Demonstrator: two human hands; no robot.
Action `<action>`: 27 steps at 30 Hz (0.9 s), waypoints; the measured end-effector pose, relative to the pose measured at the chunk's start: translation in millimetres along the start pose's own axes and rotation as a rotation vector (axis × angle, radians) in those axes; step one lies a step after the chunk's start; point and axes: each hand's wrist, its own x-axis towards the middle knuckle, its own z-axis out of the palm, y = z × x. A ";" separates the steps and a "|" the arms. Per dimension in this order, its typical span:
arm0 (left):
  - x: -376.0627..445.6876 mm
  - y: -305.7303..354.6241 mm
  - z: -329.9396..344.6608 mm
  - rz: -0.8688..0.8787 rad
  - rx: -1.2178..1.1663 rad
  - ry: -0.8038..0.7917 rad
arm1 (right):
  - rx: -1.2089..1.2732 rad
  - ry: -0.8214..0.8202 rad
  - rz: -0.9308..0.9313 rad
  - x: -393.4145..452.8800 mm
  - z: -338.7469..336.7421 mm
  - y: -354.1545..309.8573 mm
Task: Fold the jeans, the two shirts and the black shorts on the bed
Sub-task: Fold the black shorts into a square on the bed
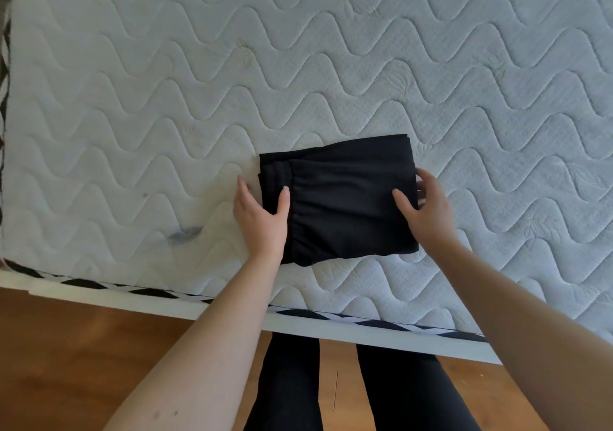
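The black shorts (341,205) lie folded into a compact rectangle on the white quilted mattress (298,65), near its front edge. My left hand (260,218) grips the left side of the bundle, thumb on top by the gathered waistband and fingers along the edge. On the right side my right hand (428,208) holds the bundle too, its thumb on top and its fingers curled round the far right edge. No jeans or shirts are in view.
The mattress front edge with a black-and-white zigzag band (365,323) and a white bed frame (331,332) runs across below the shorts. Wooden floor (83,347) lies in front. My legs in black trousers (398,391) stand against the frame.
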 end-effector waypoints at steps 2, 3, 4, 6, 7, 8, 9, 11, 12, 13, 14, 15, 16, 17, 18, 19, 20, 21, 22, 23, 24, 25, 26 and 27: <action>-0.4 -2.1 1.0 -0.081 -0.046 -0.014 | -0.010 -0.005 -0.001 3.8 -4.2 -2.2; 0.0 -0.7 0.9 -0.136 -0.078 -0.030 | -0.017 -0.005 0.006 5.8 -5.2 -4.4; 1.6 1.5 0.2 -0.186 -0.101 -0.047 | -0.018 -0.008 0.014 7.5 -5.3 -6.7; 6.3 3.1 -2.0 -0.257 -0.135 -0.112 | -0.010 -0.026 0.038 9.0 -4.4 -12.9; 8.6 4.2 -4.1 -0.279 -0.152 -0.151 | 0.003 -0.041 0.053 9.8 -3.5 -16.2; 10.4 4.8 -6.3 -0.289 -0.161 -0.194 | 0.026 -0.062 0.068 10.3 -2.1 -19.0; 11.1 4.8 -8.6 -0.294 -0.163 -0.236 | 0.053 -0.088 0.081 9.9 -0.8 -21.4; 10.4 4.8 -12.3 -0.273 -0.169 -0.279 | 0.057 -0.128 0.066 8.8 1.7 -23.5; 7.8 4.8 -14.1 -0.250 -0.173 -0.282 | 0.035 -0.136 0.042 7.6 2.4 -23.4; 3.9 5.1 -16.4 -0.226 -0.182 -0.273 | 0.018 -0.140 0.016 5.6 2.6 -23.2; -0.6 4.3 -18.1 -0.202 -0.202 -0.259 | 0.010 -0.144 -0.010 3.4 2.7 -22.3; -6.3 4.3 -19.7 -0.172 -0.231 -0.254 | 0.004 -0.150 -0.031 0.8 2.7 -21.3; -12.3 4.0 -20.7 -0.146 -0.252 -0.259 | -0.002 -0.154 -0.050 -1.4 2.4 -20.5; -18.7 3.2 -20.8 -0.132 -0.263 -0.275 | -0.010 -0.155 -0.067 -3.3 2.1 -20.1; -24.2 2.8 -20.6 -0.120 -0.260 -0.289 | -0.019 -0.153 -0.083 -4.4 1.7 -19.9; -29.3 3.4 -20.7 -0.104 -0.250 -0.296 | -0.024 -0.147 -0.098 -6.1 0.9 -20.7; -33.2 4.6 -20.9 -0.087 -0.240 -0.291 | -0.026 -0.134 -0.110 -7.9 -0.5 -22.3; -36.2 6.1 -21.8 -0.075 -0.229 -0.278 | -0.024 -0.117 -0.119 -10.4 -2.2 -24.5; -38.5 8.6 -23.4 -0.068 -0.222 -0.261 | -0.021 -0.100 -0.127 -13.3 -4.2 -26.6; -40.4 11.2 -25.2 -0.066 -0.220 -0.245 | -0.019 -0.082 -0.135 -17.0 -6.5 -29.0; -41.9 13.1 -27.1 -0.062 -0.213 -0.237 | -0.015 -0.066 -0.143 -21.2 -9.0 -30.8; -44.4 16.1 -29.6 -0.053 -0.207 -0.238 | -0.007 -0.050 -0.149 -26.2 -11.8 -31.9; -46.8 19.8 -33.1 -0.039 -0.199 -0.244 | 0.011 -0.038 -0.151 -31.1 -15.0 -32.4; -48.8 24.0 -37.6 -0.025 -0.194 -0.251 | 0.038 -0.030 -0.144 -36.4 -19.0 -32.4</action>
